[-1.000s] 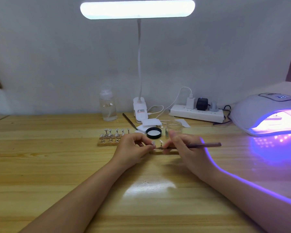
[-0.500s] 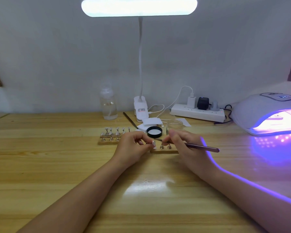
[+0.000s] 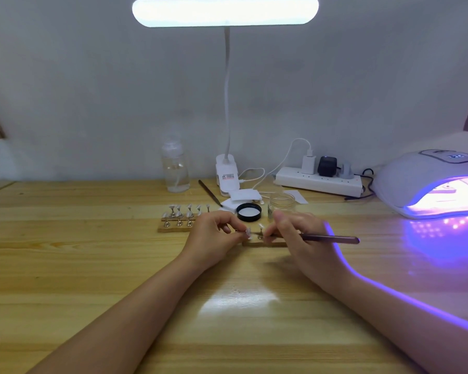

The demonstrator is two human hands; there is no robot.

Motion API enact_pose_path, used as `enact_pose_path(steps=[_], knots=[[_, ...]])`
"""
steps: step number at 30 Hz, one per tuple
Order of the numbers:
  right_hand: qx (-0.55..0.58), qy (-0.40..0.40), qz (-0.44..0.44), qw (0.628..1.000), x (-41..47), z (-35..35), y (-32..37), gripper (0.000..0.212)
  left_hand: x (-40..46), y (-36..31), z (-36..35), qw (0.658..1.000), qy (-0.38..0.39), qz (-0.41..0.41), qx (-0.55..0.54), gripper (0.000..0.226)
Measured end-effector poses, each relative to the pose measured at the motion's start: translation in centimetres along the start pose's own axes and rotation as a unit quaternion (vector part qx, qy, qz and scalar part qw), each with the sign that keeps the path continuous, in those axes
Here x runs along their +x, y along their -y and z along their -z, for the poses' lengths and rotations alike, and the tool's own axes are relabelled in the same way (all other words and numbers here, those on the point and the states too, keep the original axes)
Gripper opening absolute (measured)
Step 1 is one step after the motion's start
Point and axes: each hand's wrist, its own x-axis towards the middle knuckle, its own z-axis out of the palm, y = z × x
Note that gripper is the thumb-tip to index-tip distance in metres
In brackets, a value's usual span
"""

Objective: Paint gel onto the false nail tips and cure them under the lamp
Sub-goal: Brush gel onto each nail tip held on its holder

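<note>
False nail tip [image 3: 248,232] on its small stand, pinched in our left hand [image 3: 214,240] at worktop [image 3: 65,265] centre, just beside the wooden holder block [image 3: 265,242]. Our right hand [image 3: 297,238] grips the brush [image 3: 333,238], bristle end towards the tip. Curing lamp [image 3: 430,182], lit violet, at 2 o'clock; second rack of tips [image 3: 177,217] at 10 o'clock.

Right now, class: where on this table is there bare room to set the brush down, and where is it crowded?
Bare wood lies left of the tip stand and in front of both hands. It is crowded behind them: black lid, glass jar, power strip. The curing lamp fills the right.
</note>
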Motion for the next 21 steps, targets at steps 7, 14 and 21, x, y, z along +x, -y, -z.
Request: enact_pose_path(steps=[7,14,21], knots=[[0.037,0.015,-0.031,0.999,-0.08,-0.16,0.28,0.037,-0.01,-0.02,0.01,1.000,0.000,0.013,-0.013,0.026],[-0.004,0.009,-0.022,1.000,-0.03,-0.05,0.28,0.038,0.04,0.04,-0.08,1.000,0.001,0.017,-0.022,0.026],[-0.034,-0.002,-0.011,0.999,-0.02,0.09,0.23,0.030,0.06,-0.11,-0.06,1.000,0.004,0.018,-0.021,0.021]])
